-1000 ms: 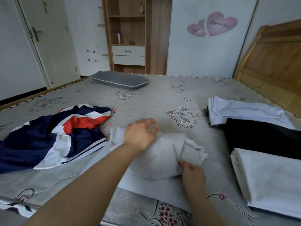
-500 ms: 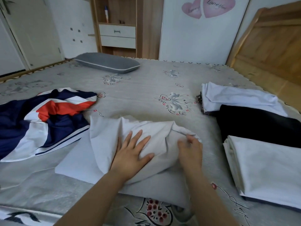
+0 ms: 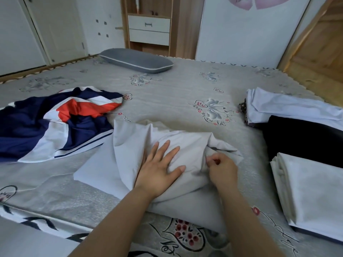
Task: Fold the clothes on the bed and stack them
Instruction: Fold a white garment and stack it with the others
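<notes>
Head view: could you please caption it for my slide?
Left hand flattens a white garment on the bed while right hand pinches its edge.

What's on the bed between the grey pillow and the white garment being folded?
Nothing: in the head view only bare printed bedspread lies between pillow and garment.

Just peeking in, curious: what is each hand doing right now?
Left hand: open, fingers spread flat, pressing on the white garment.
Right hand: closed, pinching a fold of that garment.
</notes>
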